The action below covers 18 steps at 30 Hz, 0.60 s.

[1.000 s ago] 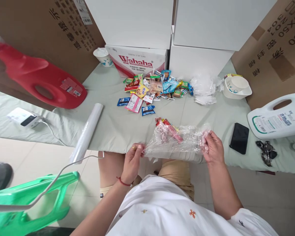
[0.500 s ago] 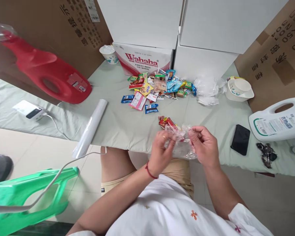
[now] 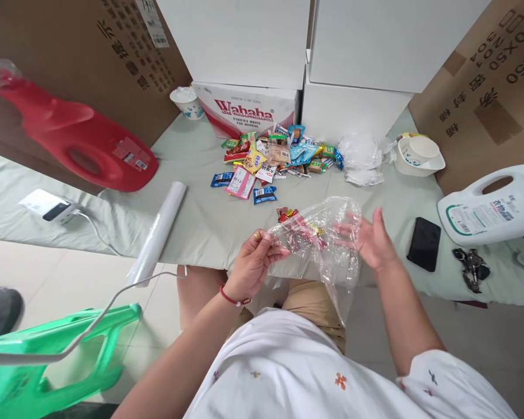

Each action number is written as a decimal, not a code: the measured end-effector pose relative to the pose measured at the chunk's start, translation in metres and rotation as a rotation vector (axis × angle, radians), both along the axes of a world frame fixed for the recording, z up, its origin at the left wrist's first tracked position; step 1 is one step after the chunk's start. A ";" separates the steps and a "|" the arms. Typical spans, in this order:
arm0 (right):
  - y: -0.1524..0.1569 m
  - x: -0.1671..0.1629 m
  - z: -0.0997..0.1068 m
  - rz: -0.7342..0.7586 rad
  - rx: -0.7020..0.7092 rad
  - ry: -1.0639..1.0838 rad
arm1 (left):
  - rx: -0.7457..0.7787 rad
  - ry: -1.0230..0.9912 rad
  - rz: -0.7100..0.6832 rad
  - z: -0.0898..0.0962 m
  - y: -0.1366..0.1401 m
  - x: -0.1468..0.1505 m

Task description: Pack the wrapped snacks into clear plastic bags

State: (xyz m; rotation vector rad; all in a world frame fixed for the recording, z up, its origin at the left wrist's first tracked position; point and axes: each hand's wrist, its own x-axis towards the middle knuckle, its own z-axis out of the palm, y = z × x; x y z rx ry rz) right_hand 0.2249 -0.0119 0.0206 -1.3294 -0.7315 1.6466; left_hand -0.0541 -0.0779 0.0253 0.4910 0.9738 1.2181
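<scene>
A clear plastic bag (image 3: 338, 273) hangs spread between my hands over the table's front edge. My left hand (image 3: 255, 256) pinches its left side between thumb and fingers. My right hand (image 3: 371, 238) is open, thumb up and fingers spread; the fingertips show through the film, though I cannot tell whether they are inside the bag or behind it. Small red-wrapped snacks (image 3: 287, 214) lie on the cloth just beyond the bag, partly seen through it. Farther back is a heap of mixed packaged snacks (image 3: 279, 154), with a blue packet (image 3: 264, 195) at its near side.
Bundled clear bags (image 3: 362, 157) sit right of the heap, beside white bowls (image 3: 419, 166). A phone (image 3: 424, 244), keys (image 3: 471, 269) and a white detergent bottle (image 3: 493, 203) are at right. At left are a plastic roll (image 3: 157, 233), a power bank (image 3: 48, 205) and a red jug (image 3: 78, 139).
My hands have moved apart, and the bunched bag is now opened out between them. My right hand's fingers have gone from pinching to spread.
</scene>
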 end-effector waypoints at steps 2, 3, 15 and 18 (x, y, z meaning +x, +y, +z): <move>-0.025 -0.016 -0.011 0.013 -0.099 0.120 | 0.015 0.063 0.059 -0.010 -0.005 0.007; -0.036 -0.022 -0.014 0.004 -0.096 0.135 | 0.025 0.096 0.074 -0.013 -0.007 0.010; -0.035 0.015 -0.023 -0.181 0.227 -0.433 | -0.199 0.142 -0.048 -0.017 0.013 -0.030; -0.046 0.012 -0.023 -0.175 0.231 -0.443 | -0.316 0.158 -0.145 -0.022 -0.002 -0.015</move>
